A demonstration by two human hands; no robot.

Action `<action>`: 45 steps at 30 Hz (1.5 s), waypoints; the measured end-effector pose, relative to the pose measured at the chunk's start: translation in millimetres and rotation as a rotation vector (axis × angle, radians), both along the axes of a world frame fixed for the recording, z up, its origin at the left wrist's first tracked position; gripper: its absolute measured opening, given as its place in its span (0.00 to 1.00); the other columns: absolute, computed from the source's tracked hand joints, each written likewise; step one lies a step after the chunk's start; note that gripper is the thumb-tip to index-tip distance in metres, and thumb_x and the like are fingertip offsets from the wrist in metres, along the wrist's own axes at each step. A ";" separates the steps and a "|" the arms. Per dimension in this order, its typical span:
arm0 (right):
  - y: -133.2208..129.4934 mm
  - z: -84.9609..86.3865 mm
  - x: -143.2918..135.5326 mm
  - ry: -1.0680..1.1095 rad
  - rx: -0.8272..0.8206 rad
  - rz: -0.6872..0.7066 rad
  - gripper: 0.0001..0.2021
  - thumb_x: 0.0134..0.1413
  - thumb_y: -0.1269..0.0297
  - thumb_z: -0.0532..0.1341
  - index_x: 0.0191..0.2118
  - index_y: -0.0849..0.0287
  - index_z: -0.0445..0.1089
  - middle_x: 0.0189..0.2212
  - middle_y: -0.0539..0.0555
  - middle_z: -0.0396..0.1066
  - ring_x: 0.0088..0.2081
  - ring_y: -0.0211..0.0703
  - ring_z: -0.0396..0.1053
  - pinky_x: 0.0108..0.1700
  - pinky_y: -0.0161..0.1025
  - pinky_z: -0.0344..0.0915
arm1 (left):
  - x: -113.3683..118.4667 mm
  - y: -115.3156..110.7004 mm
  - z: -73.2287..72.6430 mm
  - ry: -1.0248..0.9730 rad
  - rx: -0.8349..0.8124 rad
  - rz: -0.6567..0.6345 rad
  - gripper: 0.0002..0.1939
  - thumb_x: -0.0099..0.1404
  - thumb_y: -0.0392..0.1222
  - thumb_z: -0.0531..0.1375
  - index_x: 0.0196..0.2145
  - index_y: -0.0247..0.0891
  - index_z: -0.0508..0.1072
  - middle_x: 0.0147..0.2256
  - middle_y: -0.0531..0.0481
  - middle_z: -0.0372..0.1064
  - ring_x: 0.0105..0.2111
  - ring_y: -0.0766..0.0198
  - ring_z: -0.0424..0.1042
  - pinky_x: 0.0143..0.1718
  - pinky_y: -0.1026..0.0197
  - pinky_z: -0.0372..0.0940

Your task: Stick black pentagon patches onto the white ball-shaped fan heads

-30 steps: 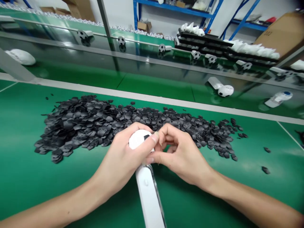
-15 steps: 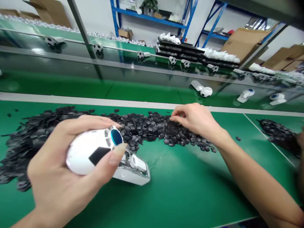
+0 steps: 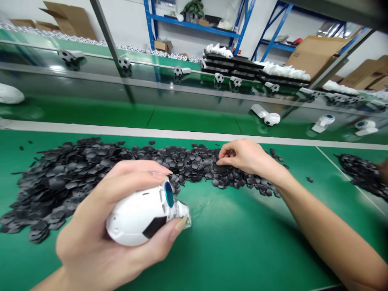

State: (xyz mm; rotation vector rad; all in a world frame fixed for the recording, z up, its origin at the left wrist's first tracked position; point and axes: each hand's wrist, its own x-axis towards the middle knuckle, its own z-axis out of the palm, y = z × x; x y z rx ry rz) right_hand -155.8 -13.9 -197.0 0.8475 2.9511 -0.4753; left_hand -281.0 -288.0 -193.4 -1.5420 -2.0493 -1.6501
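White ball-shaped device [image 3: 136, 218], held above the green tabletop [image 3: 218, 238] with its blue disc [image 3: 169, 194] facing right and one black pentagon [image 3: 154, 227] on its side. The left hand [image 3: 93, 246] is clamped around it. The right hand [image 3: 248, 157] reaches into a heap of loose black pieces [image 3: 72, 171], thumb and fingertips close together (whether they pinch a piece, I cannot tell). Handling well would likely mean keeping the device steady, thumb clear of the disc, and lifting a single piece by its edges, without dragging its neighbors.
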 end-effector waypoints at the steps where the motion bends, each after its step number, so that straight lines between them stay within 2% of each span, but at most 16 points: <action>1: 0.7 1.8 0.3 0.008 -0.035 -0.001 0.05 0.62 0.62 0.71 0.35 0.55 0.82 0.30 0.49 0.79 0.34 0.40 0.74 0.33 0.36 0.57 | -0.3 0.5 -0.1 -0.007 0.026 0.003 0.20 0.55 0.39 0.72 0.44 0.59 0.77 0.39 0.52 0.80 0.42 0.45 0.79 0.40 0.43 0.77; 4: 2.4 8.4 2.9 0.063 -0.282 -0.007 0.03 0.63 0.67 0.68 0.36 0.60 0.80 0.31 0.51 0.80 0.33 0.39 0.76 0.34 0.34 0.64 | -0.3 0.9 -2.5 -0.049 0.074 -0.006 0.21 0.58 0.38 0.71 0.47 0.58 0.78 0.44 0.53 0.80 0.46 0.46 0.79 0.47 0.44 0.77; 6: 1.4 13.6 5.6 0.159 -0.501 0.010 0.05 0.62 0.67 0.67 0.42 0.61 0.78 0.30 0.51 0.80 0.31 0.37 0.76 0.34 0.33 0.68 | 0.1 -0.2 -4.2 -0.141 0.063 -0.016 0.11 0.69 0.43 0.66 0.48 0.57 0.79 0.47 0.52 0.79 0.49 0.47 0.78 0.49 0.45 0.76; 7: -0.2 16.3 6.8 0.228 -0.599 0.025 0.07 0.62 0.65 0.68 0.44 0.60 0.77 0.30 0.50 0.79 0.29 0.37 0.76 0.33 0.32 0.70 | 0.3 -0.9 -4.3 -0.201 0.050 -0.011 0.08 0.74 0.48 0.62 0.48 0.57 0.80 0.48 0.52 0.79 0.50 0.47 0.77 0.49 0.46 0.76; 9: -5.8 22.1 8.8 0.385 -0.750 0.058 0.11 0.61 0.61 0.70 0.45 0.60 0.76 0.29 0.50 0.78 0.28 0.37 0.76 0.32 0.32 0.73 | 0.1 -1.8 -2.7 -0.305 0.009 0.019 0.14 0.79 0.56 0.56 0.46 0.57 0.82 0.48 0.51 0.79 0.49 0.47 0.76 0.46 0.47 0.75; 11: -14.2 27.7 10.0 0.525 -0.844 0.072 0.12 0.59 0.57 0.73 0.41 0.60 0.78 0.28 0.51 0.78 0.27 0.37 0.77 0.32 0.32 0.75 | -1.3 -1.4 1.1 -0.339 -0.041 0.048 0.14 0.77 0.59 0.58 0.44 0.57 0.83 0.48 0.51 0.79 0.46 0.48 0.77 0.41 0.51 0.73; 16: -36.5 37.8 13.9 0.678 -0.930 0.086 0.13 0.52 0.61 0.80 0.42 0.58 0.85 0.28 0.53 0.81 0.31 0.40 0.81 0.36 0.30 0.80 | -13.0 4.4 8.7 -0.489 -0.144 -0.022 0.17 0.71 0.63 0.65 0.46 0.51 0.83 0.45 0.51 0.80 0.37 0.57 0.77 0.32 0.61 0.70; 19: -45.9 42.6 17.4 0.805 -0.885 0.116 0.05 0.56 0.63 0.78 0.38 0.55 0.87 0.32 0.53 0.83 0.33 0.39 0.82 0.35 0.26 0.79 | -19.9 11.2 9.3 -0.757 -0.247 -0.227 0.25 0.63 0.64 0.71 0.51 0.48 0.81 0.43 0.49 0.80 0.35 0.58 0.77 0.31 0.64 0.72; 21: -50.9 46.3 19.5 0.890 -0.837 0.128 0.02 0.59 0.63 0.77 0.35 0.53 0.87 0.36 0.52 0.84 0.33 0.37 0.81 0.33 0.24 0.78 | -19.2 16.0 9.7 -0.900 -0.283 -0.419 0.27 0.59 0.63 0.74 0.48 0.43 0.80 0.38 0.48 0.80 0.34 0.58 0.76 0.31 0.64 0.72; 23: -56.5 49.6 21.3 0.908 -0.835 0.139 0.02 0.60 0.64 0.76 0.35 0.52 0.87 0.35 0.50 0.84 0.29 0.32 0.80 0.31 0.21 0.76 | -13.4 19.2 11.9 -0.952 -0.252 -0.521 0.24 0.60 0.62 0.74 0.43 0.41 0.79 0.34 0.47 0.79 0.31 0.59 0.76 0.31 0.64 0.72; 25: -63.9 51.3 22.6 0.862 -0.916 0.144 0.02 0.62 0.64 0.75 0.37 0.51 0.87 0.31 0.49 0.82 0.27 0.30 0.78 0.31 0.19 0.75 | -4.6 19.6 17.3 -0.923 -0.152 -0.499 0.23 0.61 0.62 0.73 0.40 0.40 0.78 0.32 0.48 0.78 0.28 0.60 0.75 0.30 0.63 0.72; 28: -78.4 50.1 23.6 0.788 -1.178 0.109 0.02 0.59 0.65 0.77 0.38 0.52 0.86 0.28 0.50 0.82 0.28 0.33 0.80 0.32 0.20 0.76 | 8.6 15.9 28.4 -0.797 -0.007 -0.378 0.23 0.63 0.65 0.71 0.36 0.41 0.80 0.31 0.47 0.78 0.25 0.60 0.75 0.24 0.63 0.70; 33: -100.9 44.0 24.5 0.678 -1.556 0.068 0.10 0.48 0.72 0.81 0.30 0.58 0.81 0.27 0.51 0.81 0.28 0.33 0.78 0.31 0.22 0.75 | 19.9 13.2 28.4 -0.361 0.219 -0.237 0.18 0.71 0.61 0.65 0.38 0.44 0.85 0.32 0.47 0.79 0.24 0.59 0.75 0.23 0.61 0.69; 37: -110.6 42.1 27.0 0.615 -1.507 0.064 0.13 0.45 0.67 0.82 0.29 0.59 0.78 0.26 0.47 0.77 0.26 0.30 0.69 0.28 0.23 0.69 | 19.8 19.2 18.4 -0.019 0.306 -0.151 0.16 0.73 0.59 0.64 0.40 0.46 0.85 0.28 0.48 0.77 0.27 0.56 0.76 0.29 0.56 0.72; 40: -115.7 42.5 28.0 0.583 -1.405 0.054 0.15 0.45 0.63 0.82 0.28 0.60 0.77 0.24 0.47 0.73 0.24 0.29 0.64 0.25 0.24 0.61 | 16.5 22.4 18.2 0.088 0.293 -0.145 0.17 0.76 0.58 0.61 0.41 0.46 0.86 0.29 0.48 0.78 0.26 0.57 0.75 0.29 0.56 0.70; 45: -123.6 40.4 27.2 0.624 -1.413 0.017 0.16 0.45 0.63 0.82 0.27 0.61 0.76 0.25 0.47 0.74 0.25 0.30 0.65 0.27 0.26 0.62 | 9.5 23.3 20.3 0.252 0.272 -0.163 0.18 0.78 0.53 0.56 0.42 0.46 0.85 0.28 0.47 0.77 0.24 0.57 0.74 0.27 0.56 0.70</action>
